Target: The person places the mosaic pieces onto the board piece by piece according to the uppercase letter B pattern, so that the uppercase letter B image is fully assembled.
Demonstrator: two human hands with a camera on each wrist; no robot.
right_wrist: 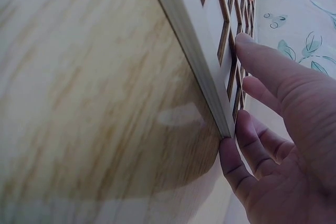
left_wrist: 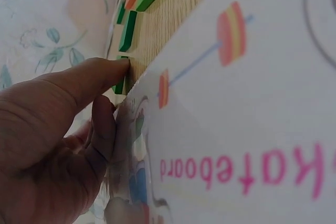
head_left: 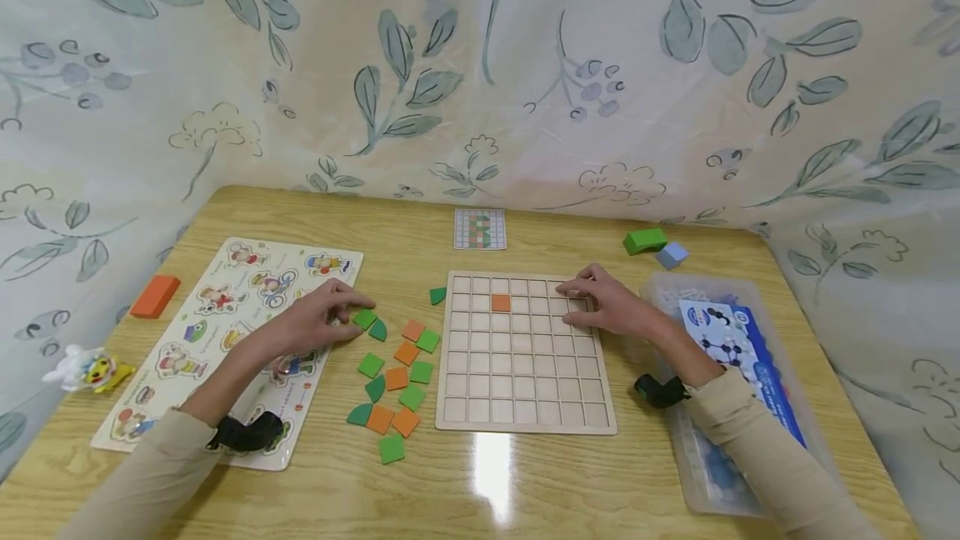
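A wooden grid board (head_left: pixel 525 366) lies on the table, with one orange square tile (head_left: pixel 501 302) in an upper cell. At the board's far right corner, my right hand (head_left: pixel 611 302) rests with thumb and fingertips touching its edge and surface, as the right wrist view also shows. To the left, my left hand (head_left: pixel 318 317) pinches a green square tile (head_left: pixel 365 319) between thumb and fingers, low over the table. Beside that tile lies a dark green quarter-round tile (head_left: pixel 378 330). Several green and orange tiles (head_left: pixel 397 378) are spread between the left hand and the board.
A small pattern card (head_left: pixel 480 229) lies behind the board. Under my left forearm is a picture puzzle board (head_left: pixel 247 252); a red block (head_left: pixel 155 297) and small toy (head_left: pixel 97 369) are beyond it. At right stand a plastic box (head_left: pixel 678 448), a green block (head_left: pixel 645 241) and a blue block (head_left: pixel 672 255).
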